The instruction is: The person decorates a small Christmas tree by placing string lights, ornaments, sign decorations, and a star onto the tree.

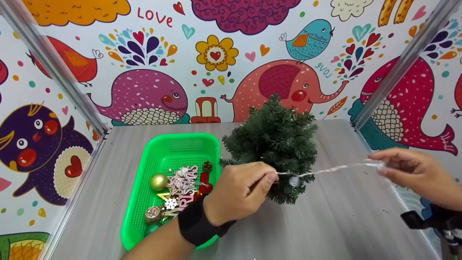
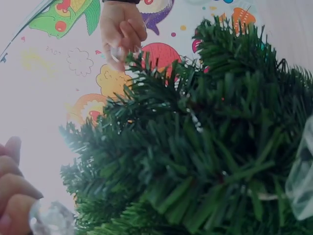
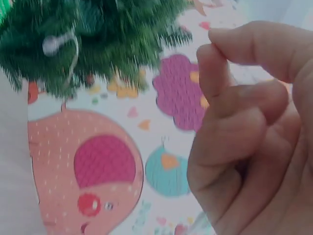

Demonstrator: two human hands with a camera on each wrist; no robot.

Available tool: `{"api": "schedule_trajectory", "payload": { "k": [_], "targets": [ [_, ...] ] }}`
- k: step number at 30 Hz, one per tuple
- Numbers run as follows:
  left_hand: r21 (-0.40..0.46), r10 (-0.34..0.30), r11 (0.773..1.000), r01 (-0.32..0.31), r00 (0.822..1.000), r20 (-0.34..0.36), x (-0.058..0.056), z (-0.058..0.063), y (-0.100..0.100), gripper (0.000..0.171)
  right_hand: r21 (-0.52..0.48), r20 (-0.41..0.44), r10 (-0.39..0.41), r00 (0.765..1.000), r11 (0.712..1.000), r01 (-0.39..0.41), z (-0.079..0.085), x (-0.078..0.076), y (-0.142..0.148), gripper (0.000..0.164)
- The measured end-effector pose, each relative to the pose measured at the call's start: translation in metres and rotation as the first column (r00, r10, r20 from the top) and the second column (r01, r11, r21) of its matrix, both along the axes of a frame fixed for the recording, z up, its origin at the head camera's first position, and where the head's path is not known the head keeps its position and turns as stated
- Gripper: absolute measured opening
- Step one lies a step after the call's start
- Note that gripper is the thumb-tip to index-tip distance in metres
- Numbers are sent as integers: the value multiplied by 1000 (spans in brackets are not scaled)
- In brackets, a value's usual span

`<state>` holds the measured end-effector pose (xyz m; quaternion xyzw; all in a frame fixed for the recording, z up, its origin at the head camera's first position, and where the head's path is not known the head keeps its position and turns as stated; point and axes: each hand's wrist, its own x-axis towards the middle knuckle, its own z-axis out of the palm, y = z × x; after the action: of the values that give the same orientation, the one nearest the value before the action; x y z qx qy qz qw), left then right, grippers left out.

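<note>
A small green artificial Christmas tree (image 1: 274, 144) stands on the table. In front of it my left hand (image 1: 242, 193) pinches a thin clear string of lights (image 1: 335, 169) between thumb and index finger. The string runs right to my right hand (image 1: 418, 175), whose thumb and fingertips pinch its other part at a clear bulb. A round clear bulb (image 1: 294, 181) hangs on the string close against the lower branches. In the left wrist view a faceted bulb (image 2: 51, 217) shows beside the left fingers (image 2: 19, 205). Another bulb (image 3: 50, 46) lies against the branches in the right wrist view.
Left of the tree is a green plastic basket (image 1: 135, 206) with ornaments: a gold ball (image 1: 158, 181), a white snowflake (image 1: 170, 203), a pine cone (image 1: 207, 166) and pink glittery lettering (image 1: 187, 187). Patterned panels and metal posts (image 1: 400, 65) border the table (image 1: 335, 224).
</note>
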<state>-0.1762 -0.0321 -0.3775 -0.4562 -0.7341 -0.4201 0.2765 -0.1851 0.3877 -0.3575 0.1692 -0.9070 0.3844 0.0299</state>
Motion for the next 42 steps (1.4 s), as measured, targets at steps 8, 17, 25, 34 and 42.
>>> {"api": "schedule_trajectory", "payload": {
  "k": [8, 17, 25, 34, 42],
  "targets": [
    [-56, 106, 992, -112, 989, -99, -4, -1, 3, 16, 17, 32, -140, 990, 990, 139, -2, -25, 41, 18],
    [-189, 149, 954, -234, 914, -378, -9, 3, 17, 7, -210, 29, -176, 984, 961, 178, 5, -52, 59, 20],
    [-296, 158, 857, -422, 762, -629, -14, -1, 27, 22, -939, -34, 481, 876, 284, -193, 45, -83, 37, 38],
    [-317, 214, 807, -497, 749, -628, -12, -13, 29, 20, -986, -56, 323, 945, -168, 0, 99, -103, -17, 24],
    [-355, 212, 796, -491, 775, -596, -12, -18, 30, 21, -990, -70, 35, 997, -126, -65, 128, -117, -43, 37]
  ]
}}
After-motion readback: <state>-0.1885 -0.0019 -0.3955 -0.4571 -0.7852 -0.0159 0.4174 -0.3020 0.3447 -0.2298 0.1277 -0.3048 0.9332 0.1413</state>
